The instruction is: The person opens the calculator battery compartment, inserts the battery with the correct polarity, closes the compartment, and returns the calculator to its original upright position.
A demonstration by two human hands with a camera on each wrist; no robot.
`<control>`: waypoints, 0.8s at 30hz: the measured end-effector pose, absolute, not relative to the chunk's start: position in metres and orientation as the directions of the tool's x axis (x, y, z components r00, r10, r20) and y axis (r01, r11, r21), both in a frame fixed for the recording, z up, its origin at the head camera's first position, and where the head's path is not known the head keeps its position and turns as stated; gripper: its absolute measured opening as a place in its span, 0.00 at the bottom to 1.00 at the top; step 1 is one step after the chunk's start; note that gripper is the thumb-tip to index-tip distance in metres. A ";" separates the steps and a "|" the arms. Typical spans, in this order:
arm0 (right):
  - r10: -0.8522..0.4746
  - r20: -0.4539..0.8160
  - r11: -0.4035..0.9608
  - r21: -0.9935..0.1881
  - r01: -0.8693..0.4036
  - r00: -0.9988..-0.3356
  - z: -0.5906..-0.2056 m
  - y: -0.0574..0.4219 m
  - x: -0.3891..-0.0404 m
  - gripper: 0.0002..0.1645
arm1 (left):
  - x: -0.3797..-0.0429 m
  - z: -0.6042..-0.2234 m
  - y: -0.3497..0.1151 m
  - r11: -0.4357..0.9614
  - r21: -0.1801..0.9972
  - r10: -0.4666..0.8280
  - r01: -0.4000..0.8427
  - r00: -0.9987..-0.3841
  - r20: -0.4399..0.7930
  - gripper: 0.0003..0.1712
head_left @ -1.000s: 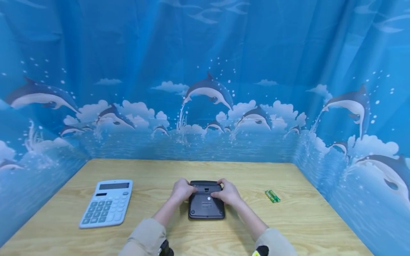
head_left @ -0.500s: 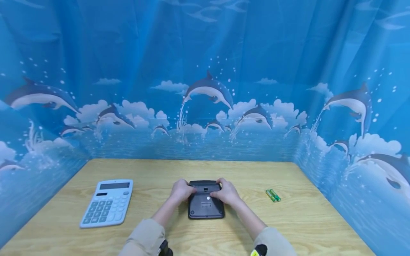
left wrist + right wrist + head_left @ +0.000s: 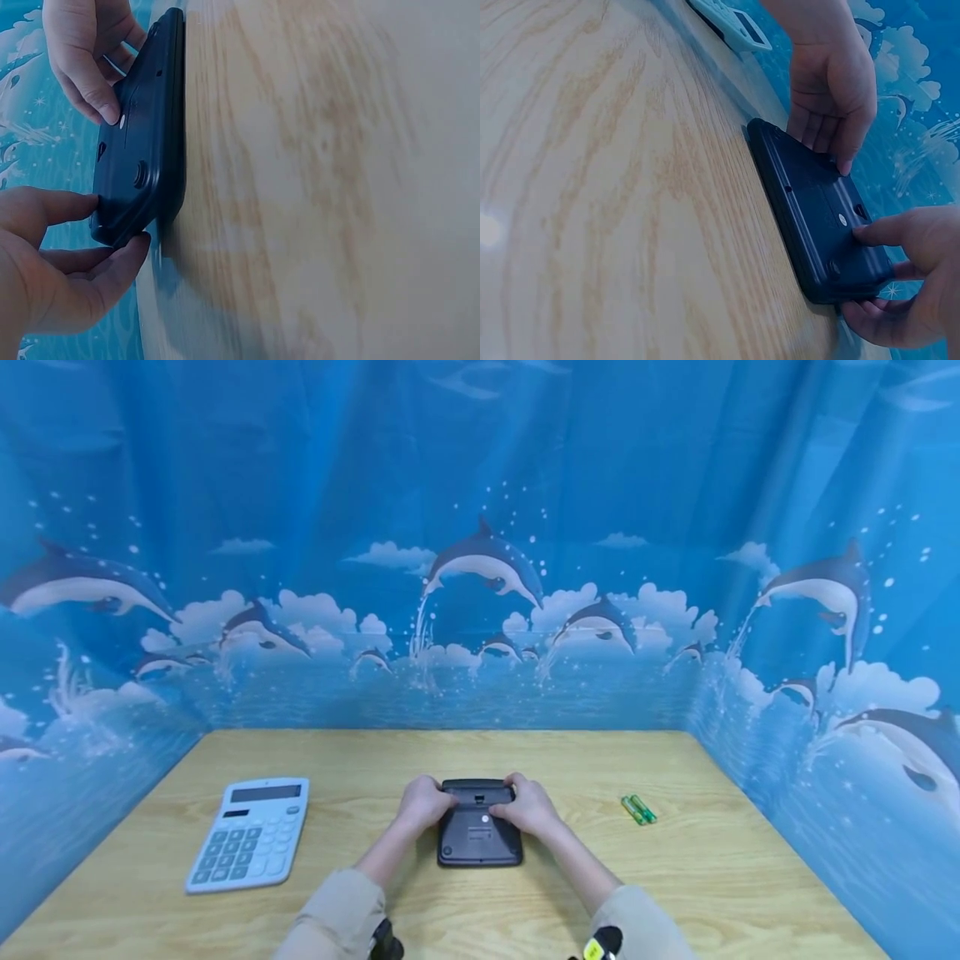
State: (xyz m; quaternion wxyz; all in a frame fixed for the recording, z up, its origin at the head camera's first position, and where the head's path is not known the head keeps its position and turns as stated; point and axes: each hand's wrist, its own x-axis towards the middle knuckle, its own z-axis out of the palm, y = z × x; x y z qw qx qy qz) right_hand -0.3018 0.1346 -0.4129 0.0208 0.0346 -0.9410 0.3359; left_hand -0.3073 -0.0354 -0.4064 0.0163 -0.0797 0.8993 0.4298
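A black calculator (image 3: 480, 847) is face down at the middle of the table, its back with round feet, a small label and a latch slot turned up. My left hand (image 3: 422, 802) grips its left edge, thumb on the back and fingers underneath, as the left wrist view shows at the calculator's corner (image 3: 124, 202). On the opposite edge my right hand (image 3: 528, 806) holds on; its thumb (image 3: 885, 231) presses the back close to a white round dot (image 3: 842, 220), with fingertips curled below. The calculator's keys and display are hidden.
A pale blue calculator (image 3: 251, 835) rests face up on the left of the wooden table (image 3: 360, 760). Two green batteries (image 3: 638, 810) lie side by side to the right. A blue curtain (image 3: 480, 693) with dolphins encloses the back and sides.
The head view has shifted slightly. Both hands keep their hold on the black calculator, with no clear movement of it on the table.
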 end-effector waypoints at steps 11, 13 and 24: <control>-0.071 0.054 0.789 -0.607 -0.090 -0.996 -0.413 0.131 -0.300 0.32 | -0.308 -0.409 -0.037 0.618 0.767 -0.138 -0.174 -0.984 -0.112 0.20; -0.079 0.055 0.793 -0.601 -0.096 -0.995 -0.413 0.130 -0.300 0.32 | -0.308 -0.410 -0.038 0.613 0.769 -0.140 -0.181 -0.983 -0.120 0.19; -0.095 0.053 0.807 -0.580 -0.108 -0.994 -0.414 0.130 -0.301 0.33 | -0.309 -0.408 -0.040 0.632 0.757 -0.111 -0.168 -0.986 -0.126 0.23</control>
